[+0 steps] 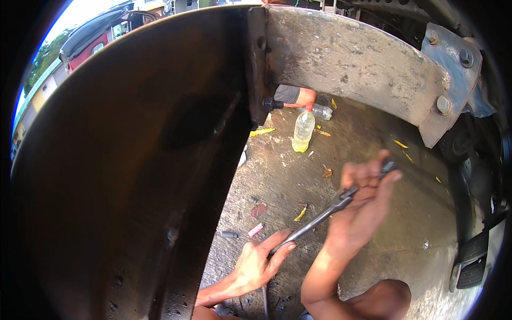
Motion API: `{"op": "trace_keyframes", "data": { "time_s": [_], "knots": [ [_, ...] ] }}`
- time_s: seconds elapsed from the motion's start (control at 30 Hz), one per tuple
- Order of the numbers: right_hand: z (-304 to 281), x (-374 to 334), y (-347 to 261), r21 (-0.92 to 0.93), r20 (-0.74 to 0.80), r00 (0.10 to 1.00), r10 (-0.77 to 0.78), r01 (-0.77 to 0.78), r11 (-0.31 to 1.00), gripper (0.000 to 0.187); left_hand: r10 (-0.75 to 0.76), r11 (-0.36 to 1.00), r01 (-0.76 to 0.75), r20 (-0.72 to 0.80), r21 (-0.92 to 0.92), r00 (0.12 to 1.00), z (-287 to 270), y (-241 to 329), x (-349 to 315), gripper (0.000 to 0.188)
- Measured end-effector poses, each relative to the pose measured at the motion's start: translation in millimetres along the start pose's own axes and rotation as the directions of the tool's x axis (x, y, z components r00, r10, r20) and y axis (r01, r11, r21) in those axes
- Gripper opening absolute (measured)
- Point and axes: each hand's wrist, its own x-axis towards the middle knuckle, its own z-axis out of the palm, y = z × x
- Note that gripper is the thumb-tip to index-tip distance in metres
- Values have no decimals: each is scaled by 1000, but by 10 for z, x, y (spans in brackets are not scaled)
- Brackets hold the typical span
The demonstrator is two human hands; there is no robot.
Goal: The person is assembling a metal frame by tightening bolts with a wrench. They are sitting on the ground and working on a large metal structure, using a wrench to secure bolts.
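Observation:
My left hand [258, 262] is closed around the lower end of a dark metal breaker bar [314, 220], which slants up to the right. The bar's swivel head reaches the palm of my right hand [360, 202]. Between the fingertips of that hand is a short dark socket [388, 168], apart from the bar's head; the hand is slightly blurred. Above and left of my hands, a black threaded bolt [272, 104] sticks out of the edge of a large dark metal panel [133, 160].
A curved, worn metal beam [346, 53] crosses the top to a bolted bracket [453, 74]. On the ground stand a bottle of yellowish liquid [303, 130], another bottle [322, 111] lying behind it, a loose socket [229, 234] and a pink piece [256, 230]. Another person's limb [305, 97] shows beyond.

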Motion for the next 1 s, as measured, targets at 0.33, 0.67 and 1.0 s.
{"op": "trace_keyframes", "data": {
  "time_s": [0.33, 0.67, 1.0],
  "knots": [
    [132, 227, 265, -458, 621, 745, 244, 93, 884, 31, -259, 966, 257, -59, -35, 964, 141, -704, -426, 43],
    [524, 307, 720, -340, 621, 776, 111, 139, 930, 35, -289, 957, 290, 65, -9, 955, 178, -576, -414, 42],
    [549, 242, 834, -339, 615, 789, -11, 277, 899, 38, -334, 941, 333, -7, -66, 943, 125, -654, -458, 37]
  ]
}}
